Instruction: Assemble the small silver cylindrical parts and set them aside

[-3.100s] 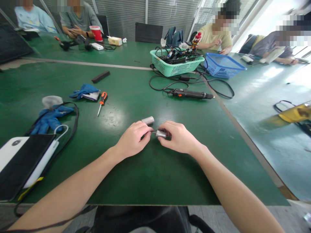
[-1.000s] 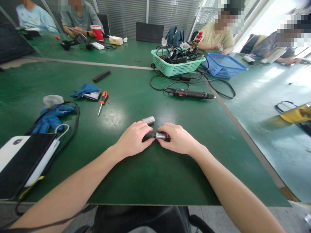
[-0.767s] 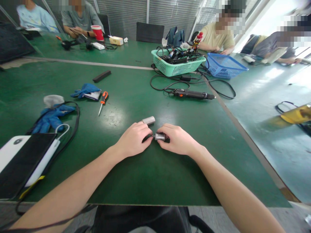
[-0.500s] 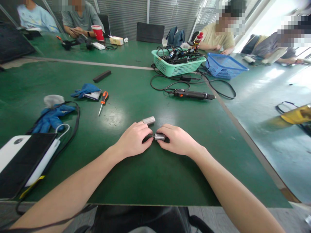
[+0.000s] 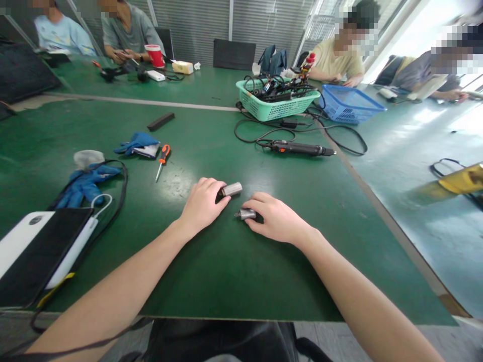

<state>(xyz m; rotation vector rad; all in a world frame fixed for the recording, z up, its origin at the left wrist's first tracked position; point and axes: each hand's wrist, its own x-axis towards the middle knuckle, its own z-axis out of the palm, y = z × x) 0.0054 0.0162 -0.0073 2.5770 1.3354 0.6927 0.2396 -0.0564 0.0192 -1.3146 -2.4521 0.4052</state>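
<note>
Left hand leaving part, now closing fingers round end of tube, mid-desk, nearer near edge. Right hand still pinching part against desk. Two-handed work on part pausing; tube coming into play.

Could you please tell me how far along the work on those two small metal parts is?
Done: nothing visibly joined; the two parts lie apart on the green table. In hand: the left hand grips the silver sleeve, the right hand pins the short shafted cylinder. Left: probably any joining of the two; the orange screwdriver lies untouched.
</note>
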